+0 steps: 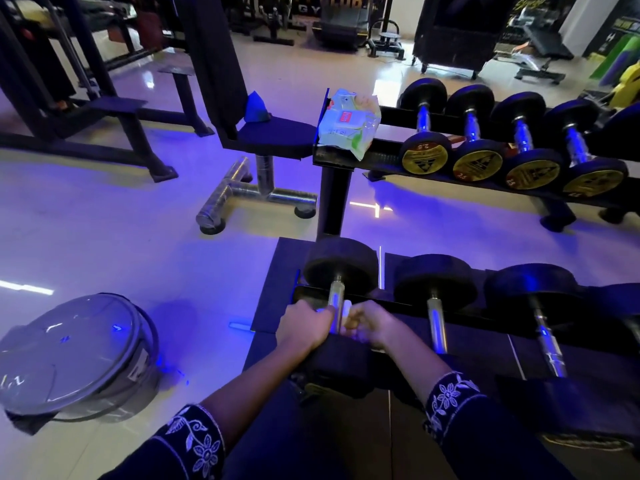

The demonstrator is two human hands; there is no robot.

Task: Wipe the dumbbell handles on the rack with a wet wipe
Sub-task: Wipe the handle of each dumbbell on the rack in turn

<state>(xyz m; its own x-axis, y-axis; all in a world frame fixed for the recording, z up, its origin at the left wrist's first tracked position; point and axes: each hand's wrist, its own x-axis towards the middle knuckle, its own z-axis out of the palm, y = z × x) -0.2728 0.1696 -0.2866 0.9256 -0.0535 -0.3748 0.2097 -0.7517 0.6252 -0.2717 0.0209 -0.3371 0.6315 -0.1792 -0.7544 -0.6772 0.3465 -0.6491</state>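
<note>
Embroidered sleeves [194, 441] nearest | left hand [304, 327] fingers curled round dumbbell handle [336, 294], lower rack [491, 315] | right hand [372, 323] fingers clenched on wet wipe [347, 308] against it | wipe pack [349, 123] on upper rack [388, 154]

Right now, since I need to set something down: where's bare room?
Bare floor between the lidded bin and the lower rack; bare seat pad left of the wipes packet. Upper rack crowded: packet, then dumbbells side by side.

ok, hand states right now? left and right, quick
left hand: closed, fingers curled round the leftmost dumbbell handle.
right hand: closed, pinching the white wet wipe against that handle.
</note>
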